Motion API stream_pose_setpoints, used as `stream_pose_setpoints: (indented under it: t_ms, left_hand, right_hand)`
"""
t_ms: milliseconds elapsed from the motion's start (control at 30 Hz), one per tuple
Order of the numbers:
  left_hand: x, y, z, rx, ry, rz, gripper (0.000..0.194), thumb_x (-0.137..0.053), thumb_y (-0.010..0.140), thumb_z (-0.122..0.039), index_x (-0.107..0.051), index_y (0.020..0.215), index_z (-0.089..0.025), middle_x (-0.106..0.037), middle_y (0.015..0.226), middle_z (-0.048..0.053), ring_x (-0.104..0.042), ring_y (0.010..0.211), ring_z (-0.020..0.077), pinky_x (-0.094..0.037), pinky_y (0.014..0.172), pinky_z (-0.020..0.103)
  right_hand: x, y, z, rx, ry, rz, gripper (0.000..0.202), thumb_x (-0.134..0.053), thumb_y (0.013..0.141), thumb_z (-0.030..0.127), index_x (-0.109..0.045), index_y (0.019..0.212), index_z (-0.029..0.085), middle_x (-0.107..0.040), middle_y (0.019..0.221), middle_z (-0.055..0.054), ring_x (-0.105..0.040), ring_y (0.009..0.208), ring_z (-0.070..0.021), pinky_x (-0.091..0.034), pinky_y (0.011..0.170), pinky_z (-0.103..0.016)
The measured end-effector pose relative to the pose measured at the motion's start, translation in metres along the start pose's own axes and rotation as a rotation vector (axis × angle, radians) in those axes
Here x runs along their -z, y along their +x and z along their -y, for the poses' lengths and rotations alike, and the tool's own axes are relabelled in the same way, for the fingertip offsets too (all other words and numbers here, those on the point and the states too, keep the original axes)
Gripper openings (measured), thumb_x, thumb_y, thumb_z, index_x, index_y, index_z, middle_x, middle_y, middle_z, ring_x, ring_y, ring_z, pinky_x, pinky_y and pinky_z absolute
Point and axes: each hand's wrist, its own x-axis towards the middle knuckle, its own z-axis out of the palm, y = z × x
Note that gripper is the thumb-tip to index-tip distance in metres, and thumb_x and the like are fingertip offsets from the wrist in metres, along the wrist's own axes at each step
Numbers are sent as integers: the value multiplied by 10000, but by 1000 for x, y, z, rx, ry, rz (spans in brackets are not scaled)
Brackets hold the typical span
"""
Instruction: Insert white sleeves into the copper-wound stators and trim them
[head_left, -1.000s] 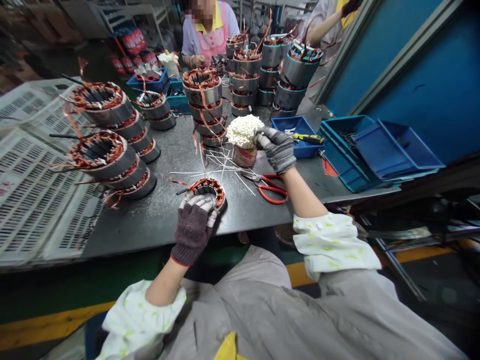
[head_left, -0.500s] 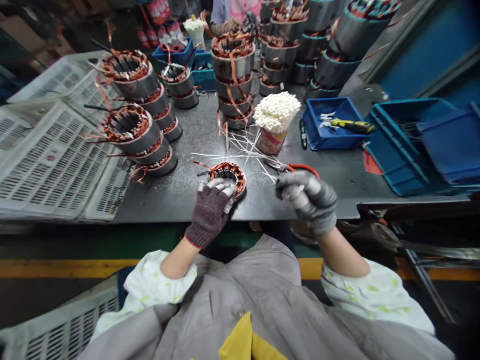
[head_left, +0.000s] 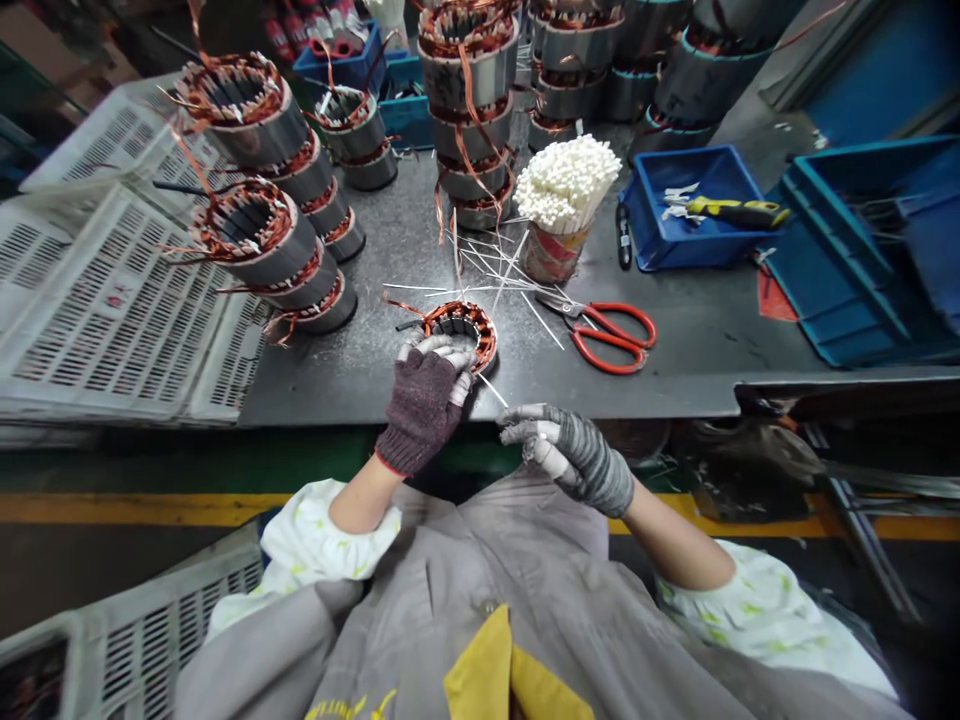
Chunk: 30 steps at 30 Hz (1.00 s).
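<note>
1. Stator (head_left: 459, 332), a small copper-wound ring, lies flat near the front edge of the dark worktable (head_left: 360, 385), well clear of the stator stacks (head_left: 270, 250) to its left.
2. The left hand (head_left: 424, 400) is clamped over the stator's near rim, steadying it.
3. The right hand (head_left: 570, 452), off the table edge, pinches what looks like a thin white strip (head_left: 491, 390), its tip aimed at the stator.
4. Judged step: feeding the strip into a slot; next calls for fine alignment.
5. Room: red scissors (head_left: 611, 335) and loose strips (head_left: 487, 280) sit just beyond; the near side is open.
</note>
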Motion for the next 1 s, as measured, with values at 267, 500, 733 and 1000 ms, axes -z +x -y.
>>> stream_pose_setpoints:
  t_ms: [267, 500, 733, 1000]
  left_hand:
    - [1, 1, -1, -65, 24, -61, 202, -520, 992, -238, -644, 1140, -182, -740, 1105, 70, -623, 1215, 266, -380, 1166, 512]
    - [-1, 1, -2, -45, 27, -66, 184, -530, 986, -235, -631, 1134, -191, -739, 1121, 68, -626, 1221, 264, -384, 1162, 513]
    - [1, 2, -2, -93, 53, -72, 177, -522, 995, -239, -615, 1139, -198, -740, 1092, 59, -634, 1186, 266, -408, 1133, 499]
    - [-1, 2, -1, -90, 48, -97, 174, -541, 980, -227, -616, 1133, -190, -736, 1089, 63, -635, 1185, 267, -407, 1129, 496]
  right_hand:
    - [-2, -3, 6, -21, -52, -48, 283, -439, 1008, 218, -698, 1119, 241, -744, 1182, -73, -733, 1065, -179, -603, 948, -322]
    - [-13, -3, 1, -87, -51, -48, 292, -429, 1015, 205, -706, 1103, 227, -755, 1153, -72, -741, 1027, -175, -604, 915, -303]
    - [-8, 6, 6, 46, -70, -112, 243, -456, 994, 201, -692, 1052, 215, -752, 1132, -75, -733, 1007, -165, -594, 901, -292]
    - [-18, 8, 4, 9, -81, -119, 265, -434, 999, 192, -698, 981, 213, -769, 1062, -63, -746, 895, -145, -612, 804, -269]
